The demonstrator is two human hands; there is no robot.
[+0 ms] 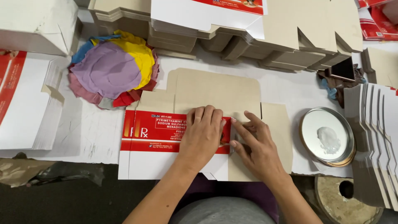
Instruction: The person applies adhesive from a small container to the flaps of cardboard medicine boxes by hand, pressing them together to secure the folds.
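A white-covered worktable fills the view. Along its far edge run stacks of flat carton blanks, with more at the left and fanned at the right. A pile of coloured cloth rounds lies far left, and a round metal lid holding a dab of white paste sits to the right.

In the near middle lies one red-and-white printed carton blank. Its printed panel is already folded over the brown inner side, but the seam at its right edge looks not yet fully pressed down, and the end flaps are still flat.

The left hand lies flat, fingers together, pressing the printed panel. The right hand is loosely spread, thumb and forefinger tips touching the folded edge; neither hand grasps anything.
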